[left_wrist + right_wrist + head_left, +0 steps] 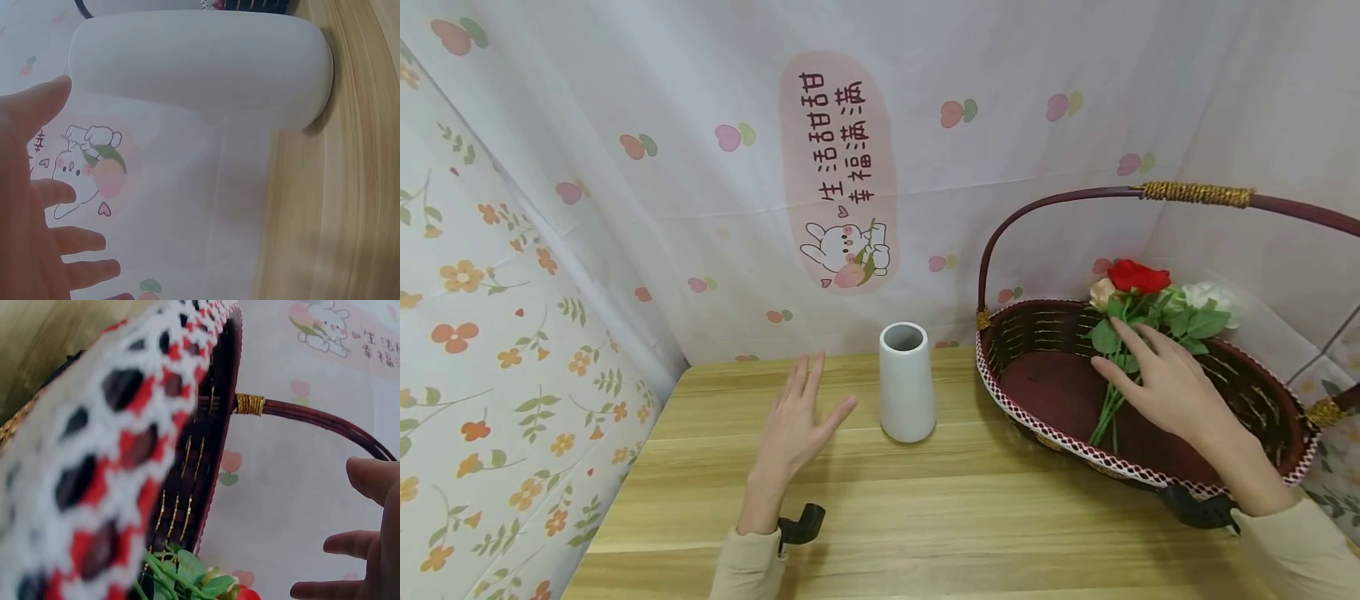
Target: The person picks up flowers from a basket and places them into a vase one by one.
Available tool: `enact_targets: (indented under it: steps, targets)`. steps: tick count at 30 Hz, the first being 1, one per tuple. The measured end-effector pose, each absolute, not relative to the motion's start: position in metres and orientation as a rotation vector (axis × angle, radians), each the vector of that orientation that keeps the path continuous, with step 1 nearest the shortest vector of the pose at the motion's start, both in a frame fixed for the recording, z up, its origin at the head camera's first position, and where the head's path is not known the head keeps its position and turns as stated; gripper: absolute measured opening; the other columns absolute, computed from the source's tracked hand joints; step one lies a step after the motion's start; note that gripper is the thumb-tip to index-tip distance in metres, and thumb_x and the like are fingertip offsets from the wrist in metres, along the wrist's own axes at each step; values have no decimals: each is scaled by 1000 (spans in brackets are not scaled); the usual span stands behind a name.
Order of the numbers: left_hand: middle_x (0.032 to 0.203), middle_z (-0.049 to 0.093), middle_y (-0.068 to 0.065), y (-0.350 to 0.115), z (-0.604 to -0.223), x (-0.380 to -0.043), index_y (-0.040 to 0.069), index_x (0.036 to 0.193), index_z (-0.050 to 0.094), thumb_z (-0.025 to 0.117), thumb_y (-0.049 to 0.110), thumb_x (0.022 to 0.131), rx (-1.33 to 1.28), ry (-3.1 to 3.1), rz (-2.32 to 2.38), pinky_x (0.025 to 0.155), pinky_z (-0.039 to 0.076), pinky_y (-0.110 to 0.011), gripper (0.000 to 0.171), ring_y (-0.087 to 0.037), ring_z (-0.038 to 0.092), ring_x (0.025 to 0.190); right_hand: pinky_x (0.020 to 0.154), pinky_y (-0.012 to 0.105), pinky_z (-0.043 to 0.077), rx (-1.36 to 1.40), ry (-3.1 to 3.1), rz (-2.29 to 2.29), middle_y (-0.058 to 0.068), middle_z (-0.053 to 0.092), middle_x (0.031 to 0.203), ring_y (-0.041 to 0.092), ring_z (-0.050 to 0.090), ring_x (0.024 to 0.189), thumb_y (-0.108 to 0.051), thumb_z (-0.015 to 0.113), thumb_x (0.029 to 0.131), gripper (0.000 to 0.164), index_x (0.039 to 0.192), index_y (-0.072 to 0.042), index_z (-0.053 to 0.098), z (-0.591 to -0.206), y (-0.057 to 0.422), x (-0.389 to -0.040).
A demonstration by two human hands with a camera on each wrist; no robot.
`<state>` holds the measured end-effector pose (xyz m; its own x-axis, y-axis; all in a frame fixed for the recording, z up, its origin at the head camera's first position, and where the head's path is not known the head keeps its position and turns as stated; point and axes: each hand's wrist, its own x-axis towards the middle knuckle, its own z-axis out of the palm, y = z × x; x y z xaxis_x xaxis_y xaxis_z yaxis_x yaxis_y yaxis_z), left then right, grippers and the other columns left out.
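A white vase [907,392] stands upright on the wooden table. To its left, my left hand [792,427] is held with straight fingers and the thumb spread toward the vase, apart from it; the left wrist view shows a gap between thumb and vase [200,65]. On the right is a dark woven basket [1045,375] with artificial flowers inside: a red bloom [1138,277], a cream one [1102,294] and a white one [1213,302], with green stems [1107,417]. My right hand [1172,387] hovers over the stems, fingers extended, holding nothing. Part of the stems is hidden behind it.
The basket's tall arched handle [1067,197] rises above the flowers. Its white and red trimmed rim [125,437] fills much of the right wrist view. Printed curtains [700,83] hang behind the table [865,517] and on the left.
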<state>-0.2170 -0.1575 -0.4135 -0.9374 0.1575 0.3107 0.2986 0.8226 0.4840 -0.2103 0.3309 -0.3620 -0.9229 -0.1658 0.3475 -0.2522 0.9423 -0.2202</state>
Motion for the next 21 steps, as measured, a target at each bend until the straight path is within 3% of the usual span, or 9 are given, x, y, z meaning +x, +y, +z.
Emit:
enact_targets:
  steps: [21]
  targets:
    - [164,27,-12,-142,-421,-227,18,163,19,58,62,95,-414,-2655,-989,112,29,-64,89,-39,31,146,96,78,27,232,-2777,573,46,34,142,64,31,128,-41,48,106,72,155,7,25,-349,353,-220]
